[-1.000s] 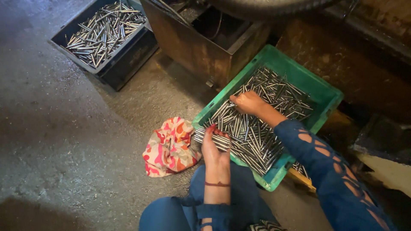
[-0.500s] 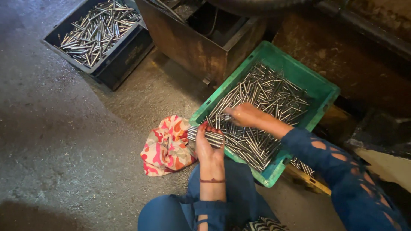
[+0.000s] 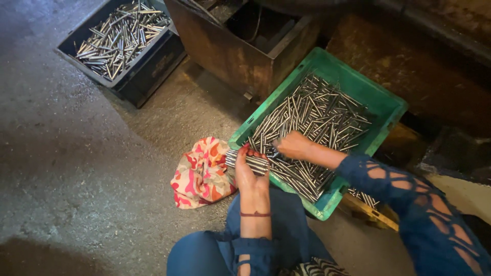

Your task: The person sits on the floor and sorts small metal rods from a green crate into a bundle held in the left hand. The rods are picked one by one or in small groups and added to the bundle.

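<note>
Two hands work at the near corner of a green plastic crate point(image 3: 384, 105) that sits tilted on the concrete floor point(image 3: 92, 184) and is heaped with slim metal rods point(image 3: 317, 115). The left hand point(image 3: 250, 171) is clenched around a small bundle of rods point(image 3: 245, 161), held crosswise just over the crate's near-left rim, the bundle's ends sticking out past the fingers toward the cloth. The right hand point(image 3: 292, 145) rests inside the crate on the loose rods, right beside the bundle, its fingers curled onto a few of them; whether they are truly gripped cannot be told. A blue cut-out sleeve point(image 3: 409, 197) covers that forearm.

Touching the crate's near-left side lies a crumpled cloth point(image 3: 202, 174) patterned in pink, orange and cream. Behind the crate, just past its far-left edge, stands a rusty open metal box point(image 3: 230, 53). Well to the left of the crate, beyond that box, a dark blue crate point(image 3: 148, 66) holds more rods of the same kind.
</note>
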